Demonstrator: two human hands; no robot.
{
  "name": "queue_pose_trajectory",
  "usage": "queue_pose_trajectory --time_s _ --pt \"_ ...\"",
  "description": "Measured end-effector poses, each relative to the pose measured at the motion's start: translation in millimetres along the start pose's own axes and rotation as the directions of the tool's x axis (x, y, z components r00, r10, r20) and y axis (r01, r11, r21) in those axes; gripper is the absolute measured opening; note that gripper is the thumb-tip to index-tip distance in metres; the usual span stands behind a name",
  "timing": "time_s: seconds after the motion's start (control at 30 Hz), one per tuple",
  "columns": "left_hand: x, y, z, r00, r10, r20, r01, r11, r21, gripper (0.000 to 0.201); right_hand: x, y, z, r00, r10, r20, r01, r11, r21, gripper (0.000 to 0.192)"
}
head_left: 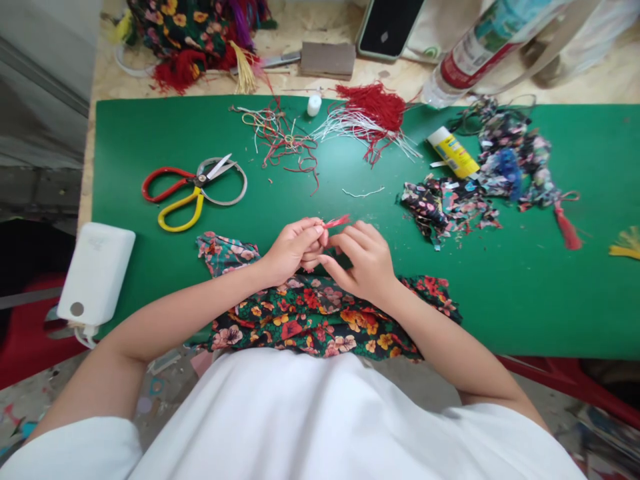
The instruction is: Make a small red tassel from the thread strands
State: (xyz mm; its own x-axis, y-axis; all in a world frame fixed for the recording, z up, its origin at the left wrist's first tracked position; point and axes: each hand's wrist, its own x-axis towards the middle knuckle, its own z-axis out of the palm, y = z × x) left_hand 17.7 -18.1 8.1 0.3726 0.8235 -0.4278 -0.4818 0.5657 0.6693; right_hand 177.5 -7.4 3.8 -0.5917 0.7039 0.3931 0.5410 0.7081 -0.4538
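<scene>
Table (525,293), green-topped, is carrying everything. Large flowered cloth (310,320) is lying at the near edge, partly under both wrists and draping off toward the lap.

Left hand (293,248) and right hand (365,261) are meeting over the cloth, just above its far edge. Between them a small red thread bundle (336,221) is being worked. Left fingers (314,235) are closing together, clamped on the near end of the bundle. Right fingers (345,240) are curling in beside it, tips touching or nearly touching the threads; whether they are gripping cannot be told.

Bundle's long axis is running roughly left to right, tilting slightly away from the person; free end is pointing right and a little upward in the picture, past the right fingertips.

Judgement on doing the step well: the pinch should be sitting close to the working end so the strands are not splaying, with the other hand keeping them taut and aligned along that axis. Loose strands look the likely trouble.

Farther off:
- scissors (193,190), red and yellow handles, lying well to the left
- red and white thread pile (367,117) at the far edge
- cloth scraps (445,203) to the right
- glue stick (453,152) beside the scraps
</scene>
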Motion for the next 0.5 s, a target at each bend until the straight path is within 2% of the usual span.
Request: queue_pose_trajectory --time_s 0.17,0.37,0.5 --pt "0.9 1.3 -1.4 1.000 -0.004 -0.018 0.003 0.999 -0.051 0.033 1.1 -2.5 6.2 1.000 0.021 -0.009 -0.020 0.998 0.056 0.015" --pt "0.2 1.7 -0.9 0.999 -0.017 -0.028 0.015 0.998 -0.067 0.030 2.9 -3.2 1.9 0.994 -0.113 0.003 0.112 0.992 0.053 0.018" --pt "-0.4 1.3 -0.2 0.999 -0.020 -0.032 0.018 0.998 -0.061 0.028 3.9 -2.3 2.2 0.988 -0.155 0.012 0.154 0.987 0.051 0.019"
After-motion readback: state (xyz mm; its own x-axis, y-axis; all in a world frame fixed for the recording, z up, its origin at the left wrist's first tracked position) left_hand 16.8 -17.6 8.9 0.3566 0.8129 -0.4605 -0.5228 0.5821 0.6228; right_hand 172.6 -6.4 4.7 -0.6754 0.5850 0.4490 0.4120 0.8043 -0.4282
